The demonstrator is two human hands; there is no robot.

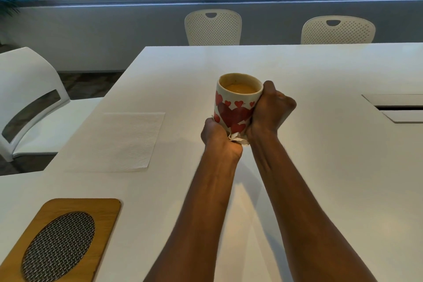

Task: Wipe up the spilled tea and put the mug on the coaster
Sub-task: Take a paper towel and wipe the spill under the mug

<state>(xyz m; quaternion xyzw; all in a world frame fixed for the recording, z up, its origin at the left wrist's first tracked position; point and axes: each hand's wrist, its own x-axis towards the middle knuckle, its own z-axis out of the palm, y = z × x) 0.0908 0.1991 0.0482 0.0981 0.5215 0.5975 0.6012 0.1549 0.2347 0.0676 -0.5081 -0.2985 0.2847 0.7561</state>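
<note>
A white mug [235,107] with red hearts, holding tan tea, is at the middle of the white table [320,167]. My right hand [269,112] grips its right side. My left hand [216,136] is closed on a crumpled white paper napkin [237,138] pressed against the mug's lower left and base. Whether the mug rests on the table or is held just above it, I cannot tell. No spilled tea shows around it. A wooden coaster [68,231] with an oval metal mesh inset lies at the near left.
A flat white napkin [123,142] lies on the table to the left of the mug. A cable hatch [398,107] is set into the table at right. White chairs stand at the left [29,103] and beyond the far edge [212,27].
</note>
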